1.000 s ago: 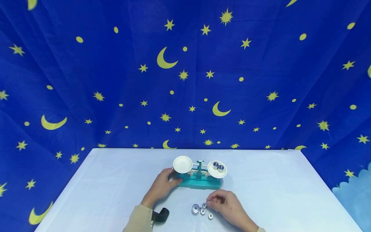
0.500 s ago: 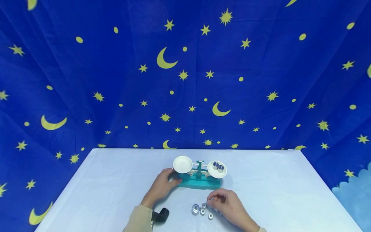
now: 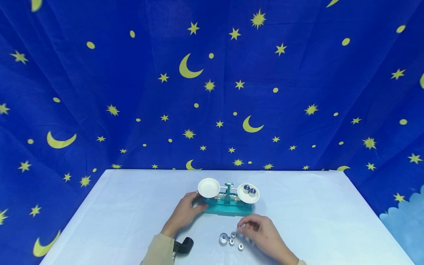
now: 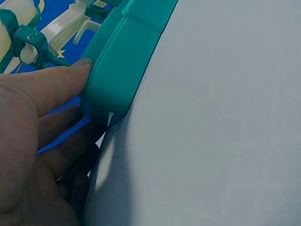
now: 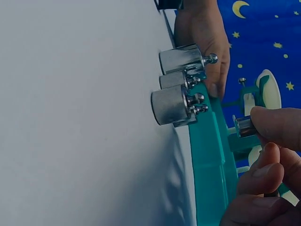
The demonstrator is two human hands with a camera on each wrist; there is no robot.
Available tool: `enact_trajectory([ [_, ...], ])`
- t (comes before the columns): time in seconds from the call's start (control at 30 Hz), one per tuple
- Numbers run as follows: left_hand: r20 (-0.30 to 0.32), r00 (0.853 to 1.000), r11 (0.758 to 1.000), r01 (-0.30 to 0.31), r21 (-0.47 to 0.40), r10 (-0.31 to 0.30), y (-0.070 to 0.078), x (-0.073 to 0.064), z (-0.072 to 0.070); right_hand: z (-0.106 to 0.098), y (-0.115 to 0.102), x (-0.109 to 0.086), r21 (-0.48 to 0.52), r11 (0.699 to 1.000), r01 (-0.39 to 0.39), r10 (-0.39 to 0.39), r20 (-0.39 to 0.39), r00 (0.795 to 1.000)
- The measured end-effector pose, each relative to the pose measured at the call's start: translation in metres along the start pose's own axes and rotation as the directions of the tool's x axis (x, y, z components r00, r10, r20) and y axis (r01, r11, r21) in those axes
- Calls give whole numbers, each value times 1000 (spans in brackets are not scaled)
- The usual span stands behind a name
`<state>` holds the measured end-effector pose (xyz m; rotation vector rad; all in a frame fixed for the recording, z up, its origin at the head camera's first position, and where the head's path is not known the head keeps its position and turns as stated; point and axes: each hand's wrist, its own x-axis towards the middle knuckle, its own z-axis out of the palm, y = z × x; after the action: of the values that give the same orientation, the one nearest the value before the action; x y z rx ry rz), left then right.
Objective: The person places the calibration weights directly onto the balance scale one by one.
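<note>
Gripping with left hand point(image 3: 186, 212) a teal balance point(image 3: 228, 210), two knobbed metal weights point(image 3: 252, 192) in its round right pan point(image 3: 246, 199). Pinching shiny cylindrical weight point(image 5: 244, 127) in right hand point(image 3: 264, 236), near loose weights point(image 3: 223, 239) on tabletop point(image 3: 318, 217).

The person's left hand point(image 3: 185, 213) is bare, and above its wrist begins a plain beige sleeve point(image 3: 158, 251) of soft-looking cloth, lightly creased. At that cuff sits a black wrist piece point(image 3: 184, 246), smooth and dark, with a bent, rounded outer end. The right hand point(image 3: 263, 235) is bare too, with only a sliver of matching beige cuff point(image 3: 301, 262) showing.
</note>
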<state>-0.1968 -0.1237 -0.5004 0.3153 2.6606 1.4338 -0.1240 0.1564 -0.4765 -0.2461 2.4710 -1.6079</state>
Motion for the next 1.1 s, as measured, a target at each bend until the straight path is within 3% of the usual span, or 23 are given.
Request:
enact_trajectory([
  [0.27, -3, 1000, 1000, 12, -9, -12, 0, 1, 0, -3, -6, 0, -10, 1000, 7, -7, -18, 1000],
  [0.67, -6, 1000, 1000, -1, 6, 2, -1, 2, 1, -9, -10, -3, 3, 995, 98, -97, -74, 992],
  [1.1, -5, 1000, 1000, -10, 15, 10, -2, 1, 1, -11, -12, -2, 24, 997, 70, -67, -112, 991],
])
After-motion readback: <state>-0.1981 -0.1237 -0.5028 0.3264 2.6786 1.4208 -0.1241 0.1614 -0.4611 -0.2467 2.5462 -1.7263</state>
